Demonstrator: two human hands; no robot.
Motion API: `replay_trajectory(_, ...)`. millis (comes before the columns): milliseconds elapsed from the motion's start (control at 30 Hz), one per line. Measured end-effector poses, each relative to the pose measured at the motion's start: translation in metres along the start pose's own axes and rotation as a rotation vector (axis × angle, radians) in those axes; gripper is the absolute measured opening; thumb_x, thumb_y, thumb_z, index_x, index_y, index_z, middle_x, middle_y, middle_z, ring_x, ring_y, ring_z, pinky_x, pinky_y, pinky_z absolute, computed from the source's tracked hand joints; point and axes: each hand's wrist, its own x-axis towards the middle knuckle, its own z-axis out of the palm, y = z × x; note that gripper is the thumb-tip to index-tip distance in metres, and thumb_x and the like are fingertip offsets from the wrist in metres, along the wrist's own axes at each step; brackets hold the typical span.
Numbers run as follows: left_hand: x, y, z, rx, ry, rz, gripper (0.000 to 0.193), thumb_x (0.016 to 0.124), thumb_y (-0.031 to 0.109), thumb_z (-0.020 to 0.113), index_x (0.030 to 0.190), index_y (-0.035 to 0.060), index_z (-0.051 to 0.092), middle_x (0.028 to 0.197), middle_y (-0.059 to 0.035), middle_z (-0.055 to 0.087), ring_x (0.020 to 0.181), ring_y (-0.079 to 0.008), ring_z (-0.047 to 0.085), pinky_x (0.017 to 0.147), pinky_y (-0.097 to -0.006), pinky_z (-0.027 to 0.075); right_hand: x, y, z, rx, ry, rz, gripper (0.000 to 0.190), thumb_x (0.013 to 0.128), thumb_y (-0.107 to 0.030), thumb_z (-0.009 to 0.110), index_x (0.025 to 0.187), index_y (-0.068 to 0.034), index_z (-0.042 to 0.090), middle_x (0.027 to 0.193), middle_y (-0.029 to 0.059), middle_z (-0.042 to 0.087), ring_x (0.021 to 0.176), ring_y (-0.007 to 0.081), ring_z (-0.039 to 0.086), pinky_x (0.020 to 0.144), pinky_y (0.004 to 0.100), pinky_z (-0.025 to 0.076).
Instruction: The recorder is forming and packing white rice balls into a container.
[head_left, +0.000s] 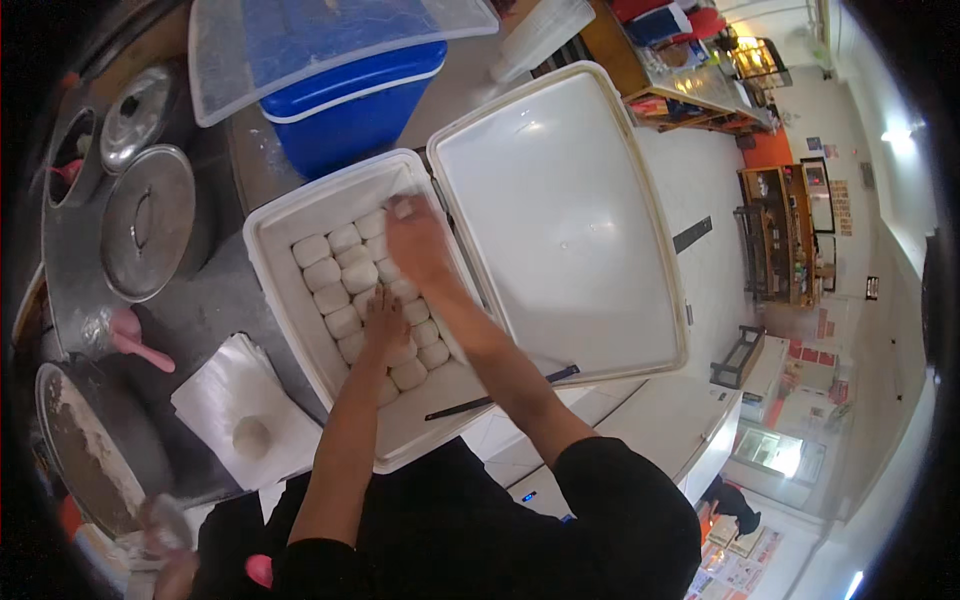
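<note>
Rows of white dough balls (326, 274) fill much of an open white plastic bin (300, 360). My left hand (386, 322) lies on the dough balls near the middle of the bin, its fingers partly hidden; whether it grips one I cannot tell. My right hand (416, 236) is blurred above the far right part of the rows, with its fingers curled near a pale piece; a hold is not clear. A stack of white sheets (225, 405) left of the bin bears a single round dough ball (251, 437).
A large white lid (555, 225) leans open right of the bin. Behind stands a blue cooler (352, 97) under a clear lid (330, 45). Lidded metal pots (146, 221), a pink scoop (139, 341) and a flour pan (90, 450) are at left. Another person's hand (176, 574) is at lower left.
</note>
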Motion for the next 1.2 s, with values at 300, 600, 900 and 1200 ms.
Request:
replay_trajectory(300, -0.115, 0.053, -0.075, -0.448, 0.584, 0.311, 0.053, 0.091, 0.023, 0.059, 0.133, -0.0063, 0.046, 0.142, -0.0314, 0.038, 0.138, -0.0465, 0.030, 0.114, -0.0536, 0.027, 0.035, 0.041, -0.112, -1.231, 0.035, -0.080, 0.056, 0.092, -0.021, 0.048, 0.142, 0.004, 0.041, 0.154, 0.0221, 0.033, 0.148, 0.0371, 0.016, 0.116, 0.0609, 0.012)
replay_trajectory(600, -0.337, -0.047, -0.057, -1.161, 0.638, 0.006, 0.026, 0.092, 0.018, 0.062, 0.108, -0.0031, 0.062, 0.097, -0.0164, 0.070, 0.090, -0.0258, 0.069, 0.081, -0.0360, 0.053, -0.100, -0.115, -0.060, 0.051, -0.325, -0.480, 0.021, 0.081, -0.006, 0.061, 0.100, -0.008, 0.072, 0.104, 0.0072, 0.070, 0.100, 0.0263, 0.061, 0.097, 0.0441, 0.042)
replay_trajectory(900, -0.380, -0.166, 0.087, -0.675, 0.954, -0.401, 0.019, 0.087, 0.010, 0.060, 0.104, 0.0010, 0.060, 0.101, -0.0184, 0.061, 0.101, -0.0338, 0.058, 0.092, -0.0444, 0.045, -0.202, -0.174, 0.083, -0.075, -1.114, -0.914, 0.029, 0.070, -0.014, 0.077, 0.096, -0.010, 0.066, 0.097, 0.0089, 0.060, 0.104, 0.0286, 0.057, 0.084, 0.0411, 0.051)
replay_trajectory(1200, -0.389, -0.182, 0.074, -0.729, 0.875, -0.292, 0.027, 0.087, 0.024, 0.064, 0.100, -0.0003, 0.060, 0.097, -0.0175, 0.062, 0.099, -0.0345, 0.058, 0.088, -0.0422, 0.046, -0.185, -0.159, 0.107, 0.099, -1.287, -0.798, 0.015, 0.076, -0.016, 0.074, 0.081, -0.003, 0.069, 0.089, 0.0131, 0.060, 0.097, 0.0317, 0.057, 0.084, 0.0401, 0.047)
